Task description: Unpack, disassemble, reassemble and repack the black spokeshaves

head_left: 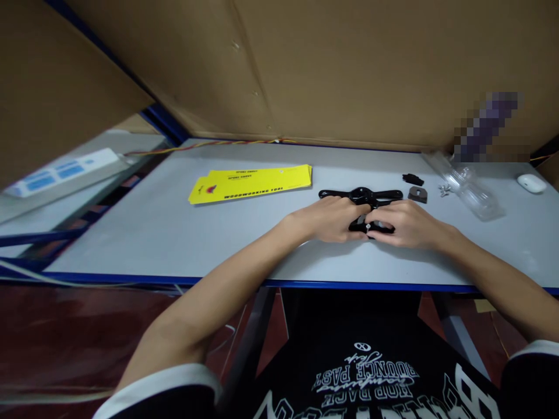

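Note:
Both of my hands grip a black spokeshave (358, 225) low over the grey tabletop near its front edge. My left hand (332, 220) is closed around one side, and my right hand (408, 224) is closed on the other. Between the fingers, a small silver screw shows at the tool's middle; the handles are mostly covered. Just behind my hands lies a second black spokeshave (361, 194), part of it hidden by the fingers. To the right of that one are a grey blade (418, 194) and a small black part (413, 179).
Yellow printed cards (257, 181) are stacked at the left. On the right lie small silver screws (444, 190), clear plastic packaging (478, 195) and a white mouse-like object (531, 183). A cardboard wall (349, 75) borders the back. A power strip (65, 169) sits far left.

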Demonstrator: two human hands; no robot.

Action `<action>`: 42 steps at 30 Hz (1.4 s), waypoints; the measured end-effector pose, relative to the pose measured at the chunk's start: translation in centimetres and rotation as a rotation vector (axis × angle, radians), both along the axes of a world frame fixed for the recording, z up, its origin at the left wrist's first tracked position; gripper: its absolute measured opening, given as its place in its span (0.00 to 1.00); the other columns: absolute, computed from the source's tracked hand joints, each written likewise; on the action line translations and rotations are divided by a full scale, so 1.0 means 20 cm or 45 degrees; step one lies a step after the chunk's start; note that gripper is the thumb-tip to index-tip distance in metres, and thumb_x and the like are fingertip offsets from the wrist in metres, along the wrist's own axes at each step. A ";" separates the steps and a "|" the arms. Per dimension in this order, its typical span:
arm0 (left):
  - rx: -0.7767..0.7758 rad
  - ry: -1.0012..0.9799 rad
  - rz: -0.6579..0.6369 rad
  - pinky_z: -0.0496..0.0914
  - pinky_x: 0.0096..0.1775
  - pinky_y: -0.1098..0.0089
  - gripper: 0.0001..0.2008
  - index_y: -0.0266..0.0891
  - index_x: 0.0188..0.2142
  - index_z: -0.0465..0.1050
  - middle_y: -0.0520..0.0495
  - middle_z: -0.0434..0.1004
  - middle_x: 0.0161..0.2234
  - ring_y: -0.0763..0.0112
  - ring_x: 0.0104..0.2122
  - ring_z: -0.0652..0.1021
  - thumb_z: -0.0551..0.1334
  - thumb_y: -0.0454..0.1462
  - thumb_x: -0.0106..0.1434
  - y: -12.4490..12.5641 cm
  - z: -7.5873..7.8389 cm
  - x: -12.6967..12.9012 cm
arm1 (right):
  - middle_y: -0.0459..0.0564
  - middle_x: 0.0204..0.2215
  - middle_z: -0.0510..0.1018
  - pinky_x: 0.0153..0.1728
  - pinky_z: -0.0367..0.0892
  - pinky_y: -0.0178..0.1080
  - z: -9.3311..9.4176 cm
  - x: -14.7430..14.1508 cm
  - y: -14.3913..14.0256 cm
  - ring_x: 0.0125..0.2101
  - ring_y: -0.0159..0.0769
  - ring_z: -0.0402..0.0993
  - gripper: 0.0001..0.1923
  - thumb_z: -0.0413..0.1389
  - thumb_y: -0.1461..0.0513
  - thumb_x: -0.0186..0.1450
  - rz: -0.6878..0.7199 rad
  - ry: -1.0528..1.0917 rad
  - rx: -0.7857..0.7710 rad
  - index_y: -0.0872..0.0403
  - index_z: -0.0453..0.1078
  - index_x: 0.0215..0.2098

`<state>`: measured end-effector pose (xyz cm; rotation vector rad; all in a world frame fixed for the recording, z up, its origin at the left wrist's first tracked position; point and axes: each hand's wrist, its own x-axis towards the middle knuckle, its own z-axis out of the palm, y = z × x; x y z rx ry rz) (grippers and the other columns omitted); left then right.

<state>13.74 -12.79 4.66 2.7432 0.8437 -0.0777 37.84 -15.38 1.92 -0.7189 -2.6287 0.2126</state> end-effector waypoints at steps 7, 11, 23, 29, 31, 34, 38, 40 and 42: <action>0.022 0.022 0.009 0.67 0.36 0.62 0.21 0.36 0.54 0.77 0.36 0.85 0.41 0.54 0.37 0.82 0.62 0.50 0.72 0.00 0.00 0.00 | 0.45 0.25 0.74 0.29 0.54 0.40 0.01 0.01 0.01 0.25 0.33 0.62 0.11 0.56 0.61 0.74 0.021 -0.001 0.025 0.53 0.74 0.34; 0.017 0.007 0.012 0.66 0.36 0.63 0.21 0.36 0.54 0.77 0.37 0.84 0.40 0.56 0.36 0.81 0.63 0.49 0.72 0.00 0.00 0.00 | 0.47 0.27 0.77 0.30 0.52 0.42 0.02 0.00 -0.01 0.26 0.34 0.62 0.11 0.55 0.63 0.73 0.036 -0.044 -0.024 0.53 0.76 0.34; -0.054 -0.037 0.041 0.66 0.36 0.63 0.20 0.38 0.54 0.76 0.40 0.83 0.38 0.54 0.37 0.82 0.66 0.49 0.71 0.01 0.00 0.00 | 0.46 0.27 0.78 0.31 0.55 0.41 0.05 0.01 -0.01 0.26 0.35 0.64 0.10 0.54 0.64 0.71 0.001 -0.025 -0.014 0.54 0.77 0.44; -0.058 -0.036 0.017 0.66 0.36 0.63 0.21 0.38 0.57 0.76 0.40 0.84 0.39 0.55 0.36 0.81 0.66 0.48 0.72 0.00 0.00 0.00 | 0.48 0.29 0.81 0.33 0.58 0.41 0.04 0.05 0.02 0.27 0.37 0.68 0.16 0.52 0.67 0.70 -0.024 -0.032 0.044 0.54 0.80 0.48; -0.054 -0.029 0.012 0.65 0.36 0.63 0.21 0.38 0.57 0.76 0.40 0.84 0.39 0.56 0.37 0.82 0.66 0.48 0.72 0.00 0.00 0.00 | 0.49 0.31 0.83 0.34 0.59 0.41 0.04 0.05 0.01 0.29 0.36 0.70 0.17 0.51 0.67 0.72 -0.013 -0.036 0.039 0.54 0.81 0.51; -0.048 -0.037 0.005 0.65 0.36 0.64 0.19 0.39 0.56 0.77 0.39 0.85 0.41 0.56 0.38 0.82 0.65 0.48 0.72 0.01 0.00 0.00 | 0.50 0.34 0.84 0.34 0.60 0.40 0.03 0.03 0.01 0.30 0.36 0.73 0.19 0.50 0.65 0.75 0.023 -0.069 -0.013 0.54 0.81 0.56; -0.066 -0.043 0.004 0.67 0.38 0.64 0.19 0.39 0.55 0.77 0.39 0.85 0.41 0.56 0.38 0.82 0.65 0.48 0.72 0.01 0.00 0.00 | 0.49 0.34 0.84 0.34 0.60 0.41 0.03 0.02 0.00 0.29 0.36 0.71 0.19 0.52 0.64 0.74 0.028 -0.095 -0.095 0.54 0.81 0.57; -0.068 -0.038 0.010 0.67 0.38 0.63 0.19 0.39 0.55 0.77 0.39 0.85 0.41 0.56 0.38 0.82 0.65 0.48 0.72 0.01 0.00 0.00 | 0.48 0.32 0.82 0.34 0.60 0.41 0.03 0.01 -0.01 0.28 0.36 0.69 0.17 0.54 0.63 0.74 0.015 -0.080 -0.112 0.54 0.80 0.56; -0.067 -0.035 0.020 0.67 0.38 0.63 0.19 0.38 0.55 0.77 0.38 0.84 0.41 0.56 0.38 0.82 0.65 0.48 0.72 0.01 0.00 0.00 | 0.46 0.28 0.79 0.34 0.59 0.41 0.03 0.01 -0.01 0.27 0.36 0.68 0.15 0.55 0.61 0.74 0.002 -0.058 -0.106 0.54 0.80 0.54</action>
